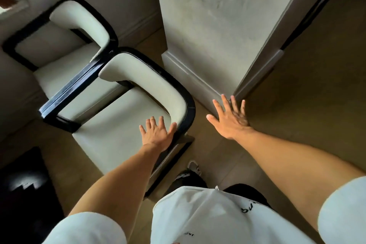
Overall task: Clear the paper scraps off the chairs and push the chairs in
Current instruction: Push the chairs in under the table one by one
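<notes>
The left hand (156,134) covers part of the near chair (126,125) seat, the far chair (65,45) smears into blur, and both sleeves run off the bottom edge.

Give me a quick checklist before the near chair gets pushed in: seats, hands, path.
1. Near cream-upholstered chair with black frame, seat free of paper scraps: ok, none visible.
2. Far matching cream chair with black frame, seat clear: ok on the part shown; its left side is cut off by the frame.
3. Left hand in contact with the near chair: ok, open, flat by the backrest.
4. Right hand empty: ok, open, fingers spread, above the floor.
5. Grey wall column with skirting clear of the near chair: ok, a gap shows.
6. Table to push under: cannot tell, none seen.
</notes>
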